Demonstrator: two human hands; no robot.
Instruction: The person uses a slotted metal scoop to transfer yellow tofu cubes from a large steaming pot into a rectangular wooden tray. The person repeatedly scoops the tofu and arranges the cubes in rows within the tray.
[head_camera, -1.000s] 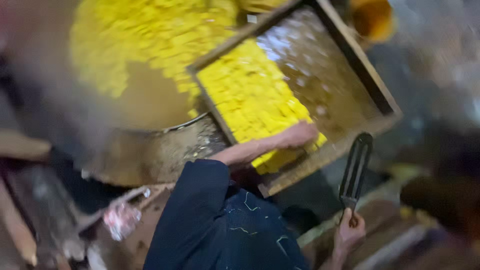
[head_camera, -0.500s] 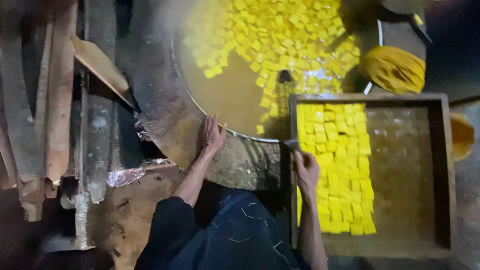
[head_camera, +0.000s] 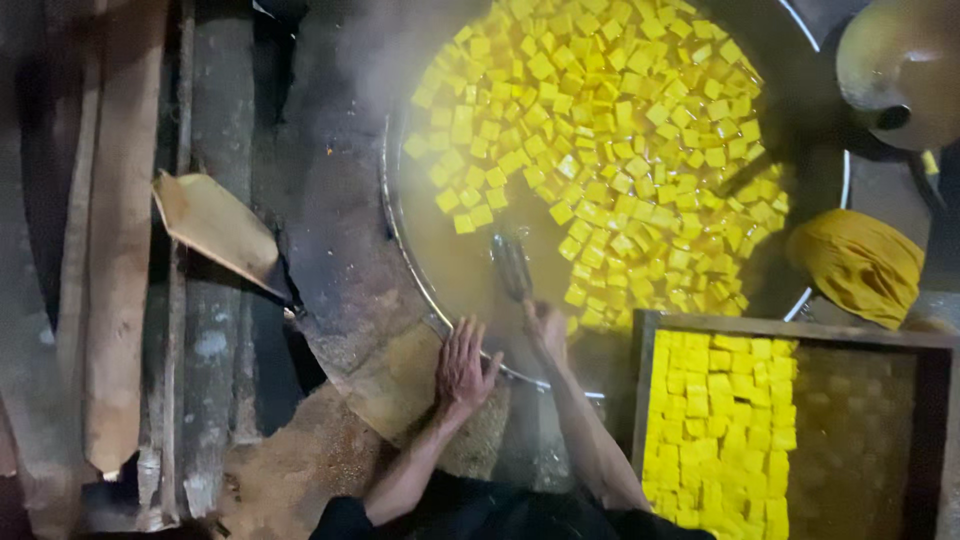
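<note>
A big round pan (head_camera: 392, 215) holds steaming yellow liquid with many floating yellow cubes (head_camera: 610, 130). My left hand (head_camera: 462, 368) rests flat, fingers spread, on the pan's near rim and the crusted ledge beside it. My right hand (head_camera: 545, 330) grips the handle of a dark slotted scoop (head_camera: 511, 266) whose head dips into the liquid near the rim. To the right stands a wooden tray (head_camera: 645, 400) with neat rows of yellow cubes (head_camera: 715, 430) filling its left half.
A flat wooden paddle (head_camera: 215, 228) lies on the ledge at the left, next to long wooden planks (head_camera: 115, 250). A bunched yellow cloth (head_camera: 858, 262) sits right of the pan. A round metal vessel (head_camera: 900, 65) occupies the top right corner.
My right hand left the tray's edge and now reaches over the pan's rim, with the scoop in the liquid. The left hand stays on the rim. The view shifted right and down.
</note>
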